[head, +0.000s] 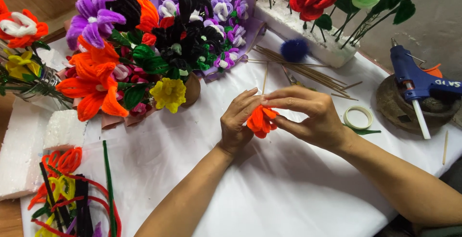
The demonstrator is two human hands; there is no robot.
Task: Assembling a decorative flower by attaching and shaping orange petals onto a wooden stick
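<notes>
Both my hands meet over the middle of the white cloth-covered table (288, 193). Between them is a small orange pipe-cleaner flower (261, 120). My left hand (238, 121) cups it from the left with fingers curled around its petals. From the right, my right hand (308, 114) pinches its top with thumb and fingers. Part of the flower is hidden by my fingers.
A bouquet of pipe-cleaner flowers (154, 49) fills the back left. Loose pipe cleaners (72, 198) and foam blocks (62, 128) lie at the left. Wooden sticks (303, 68), a tape roll (358, 117) and a blue glue gun (414, 85) sit to the right; stemmed flowers stand in a foam strip (308, 30).
</notes>
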